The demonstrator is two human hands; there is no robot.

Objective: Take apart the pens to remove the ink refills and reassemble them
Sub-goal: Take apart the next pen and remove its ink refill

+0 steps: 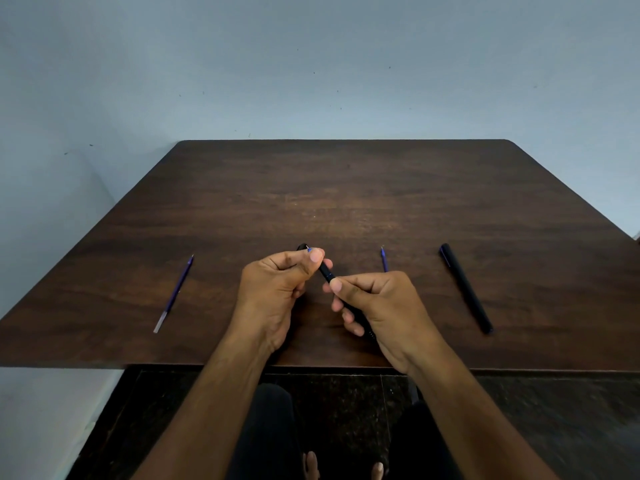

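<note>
Setting: a plain indoor room, sparsely furnished, of no identifiable trade or function. A dark wood table [346, 188] with rounded far corners stands against a bare pale blue wall [311, 64] marked with small dark specks. The floor [346, 403] is dark speckled stone tile. The only items on the table are pens [465, 287] and refills [175, 294].

Single head-worn wide-angle view, looking forward and steeply down — the dark wooden table [346, 188] spans mid-frame, the wall [311, 64] rises beyond, and the wearer's forearms enter from the bottom edge at close range.
</note>
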